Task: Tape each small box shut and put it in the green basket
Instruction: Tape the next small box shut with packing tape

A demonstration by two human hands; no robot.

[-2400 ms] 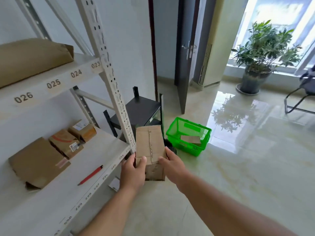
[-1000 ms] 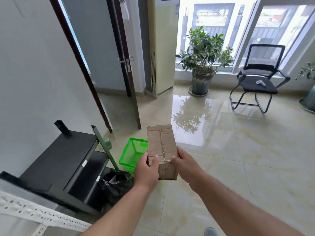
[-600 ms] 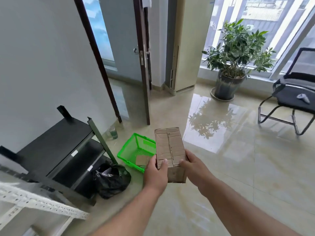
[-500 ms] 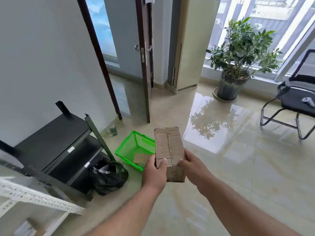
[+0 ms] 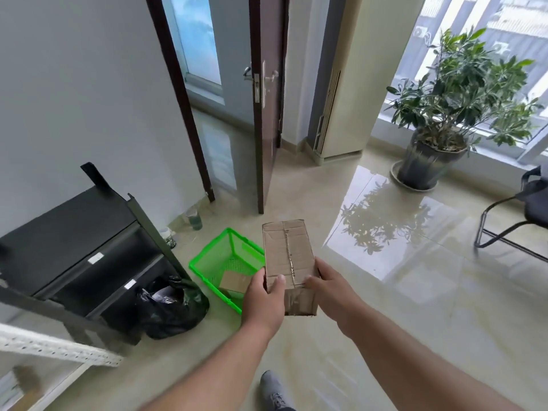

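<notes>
I hold a small brown cardboard box (image 5: 287, 253) in front of me, its long seam facing up. My left hand (image 5: 264, 301) grips its near left side with the thumb on top. My right hand (image 5: 329, 289) grips the near right side. The green basket (image 5: 221, 256) stands on the floor just left of and below the box, partly hidden by it. Another cardboard box (image 5: 235, 281) lies inside the basket.
A black shelf unit (image 5: 74, 247) lies on its side at the left, with a black rubbish bag (image 5: 169, 307) beside it. A white rack beam (image 5: 59, 348) crosses the lower left. A dark door (image 5: 267, 99), potted plant (image 5: 439, 123) and chair (image 5: 522, 209) stand farther off. My grey shoe (image 5: 274, 391) is below.
I have turned from the shelf rack toward the basket and walked closer, carrying the box in both hands. The basket now lies nearer, beside the box.
</notes>
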